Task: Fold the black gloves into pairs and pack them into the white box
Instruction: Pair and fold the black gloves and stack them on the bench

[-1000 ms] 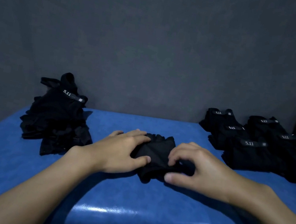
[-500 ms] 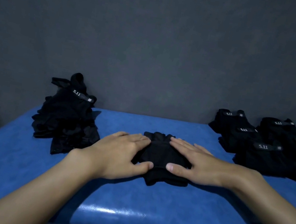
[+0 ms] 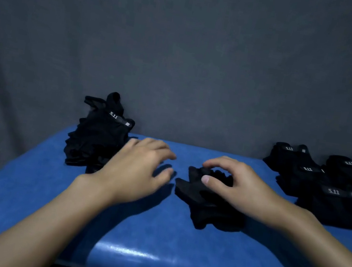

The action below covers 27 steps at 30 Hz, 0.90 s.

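Left hand: the left hand (image 3: 137,168) is released, palm down, with its fingers spread and loosely bent. It holds nothing. A strip of blue shows between its fingertips and the bundle to its right. A shadow lies under the fingers, but whether the palm touches the table cannot be told.
Right hand: the right hand (image 3: 238,186) grasps the folded pair, with fingers and thumb curled over its far end. The thumb tip and a fingertip press into the cloth from above.
Folded pair: the folded pair (image 3: 207,204) is a rumpled black bundle of gloves lying on the table near the middle, a little right of centre. Its near end sticks out toward the camera from under the right hand.
Loose pile: the loose pile (image 3: 96,139) is a heap of black gloves at the far left corner of the table. A strap marked "5.11" lies across its top and one glove end stands up. The back of the left hand sits in front of its right edge.
Folded stacks: the folded stacks (image 3: 327,185) are neat black bundles in rows at the far right of the table. Several show "5.11" straps. They are apart from the right hand and run out of the frame on the right.
Table: the table (image 3: 154,240) is covered in a blue glossy sheet, with glare along its near edge.
Backdrop: the backdrop (image 3: 182,54) is plain dark grey cloth behind the table.
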### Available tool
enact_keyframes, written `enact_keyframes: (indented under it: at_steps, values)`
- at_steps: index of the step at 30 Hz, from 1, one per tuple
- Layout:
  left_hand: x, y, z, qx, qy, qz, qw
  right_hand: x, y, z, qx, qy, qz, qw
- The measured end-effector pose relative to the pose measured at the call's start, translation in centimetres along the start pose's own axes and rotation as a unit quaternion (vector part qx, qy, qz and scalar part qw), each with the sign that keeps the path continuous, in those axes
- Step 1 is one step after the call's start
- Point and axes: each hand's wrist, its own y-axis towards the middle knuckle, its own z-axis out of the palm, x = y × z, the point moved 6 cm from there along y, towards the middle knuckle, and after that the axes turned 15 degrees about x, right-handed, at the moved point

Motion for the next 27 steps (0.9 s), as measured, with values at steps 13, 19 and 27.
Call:
enact_keyframes:
  at_steps: [13,19,27]
  values:
    - [12.3,-3.2,-2.7,-0.064,-0.072,-0.248,0.964,7.9,13.8,5.9,0.062,0.23,-0.007,0.971]
    - [12.6,-2.9,-3.0,-0.085,-0.077,-0.238,0.965,8.4,16.1,7.3,0.081,0.313,0.014,0.946]
    - [11.2,-2.3,-5.2,-0.19,-0.109,-0.165,0.962,8.3,15.7,5.1,-0.023,0.396,-0.012,0.918]
